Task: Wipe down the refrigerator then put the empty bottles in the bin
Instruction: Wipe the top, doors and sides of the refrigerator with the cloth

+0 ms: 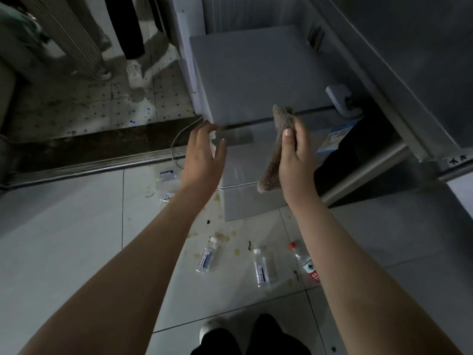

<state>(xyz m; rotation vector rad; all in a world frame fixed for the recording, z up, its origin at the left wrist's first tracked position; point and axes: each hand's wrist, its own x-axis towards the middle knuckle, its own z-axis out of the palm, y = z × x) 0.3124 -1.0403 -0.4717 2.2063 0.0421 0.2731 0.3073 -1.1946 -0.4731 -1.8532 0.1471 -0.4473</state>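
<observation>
A small white refrigerator (256,80) stands on the floor ahead, seen from above. My right hand (294,152) is shut on a brown cloth (277,129), held upright over the fridge's front edge. My left hand (202,149) is open, fingers spread, at the fridge's front left corner and holding nothing. Several clear empty bottles lie on the tiles below: one (207,257) left of centre, one (262,269) in the middle, a red-capped one (305,263) by my right forearm, and smaller ones (166,175) near the threshold.
A grey open door (399,80) slants across the right side. Yellowish spills (225,235) mark the tiles in front of the fridge. A cable (179,139) loops by a dark threshold (89,149). A person's legs (133,34) stand at the back left. My feet (250,334) are at the bottom.
</observation>
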